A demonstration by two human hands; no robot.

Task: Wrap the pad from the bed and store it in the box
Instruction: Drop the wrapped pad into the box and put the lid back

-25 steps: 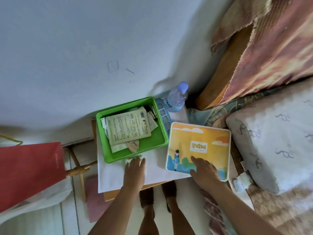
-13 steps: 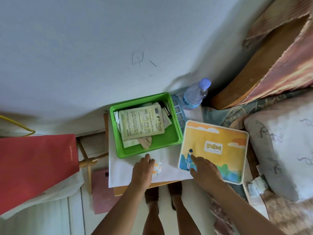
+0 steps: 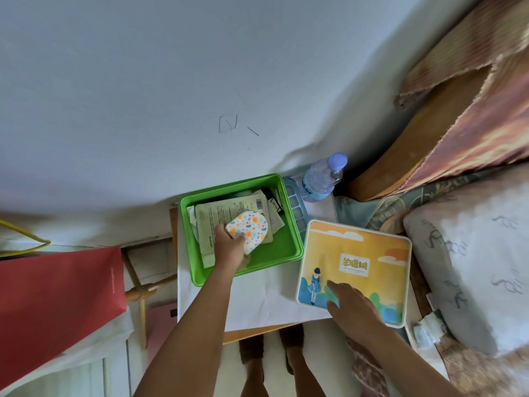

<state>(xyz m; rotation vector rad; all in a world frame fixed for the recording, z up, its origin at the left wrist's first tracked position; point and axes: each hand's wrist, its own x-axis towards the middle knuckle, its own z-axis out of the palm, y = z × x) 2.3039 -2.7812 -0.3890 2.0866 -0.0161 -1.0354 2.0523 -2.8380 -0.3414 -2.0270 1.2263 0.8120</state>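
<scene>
My left hand (image 3: 229, 245) grips a folded pad (image 3: 248, 231), white with a small orange and yellow flower print. It holds the pad inside the green box (image 3: 282, 255), just above the paper packets (image 3: 226, 214) lying in it. My right hand (image 3: 353, 306) rests flat, fingers apart, on the near left corner of a square tin lid (image 3: 369, 253) printed with an orange sky and a small figure. The green box stands on a white sheet (image 3: 257, 299) covering a small wooden table.
A water bottle (image 3: 322, 179) and a blue ice tray (image 3: 296, 207) stand behind the box by the wall. The bed with a white pillow (image 3: 469, 267) is at the right. A red bag (image 3: 54, 305) sits at the left. My feet show below the table.
My left hand lifted the pad off the white sheet and carried it forward into the green box. My right hand stayed on the tin lid.
</scene>
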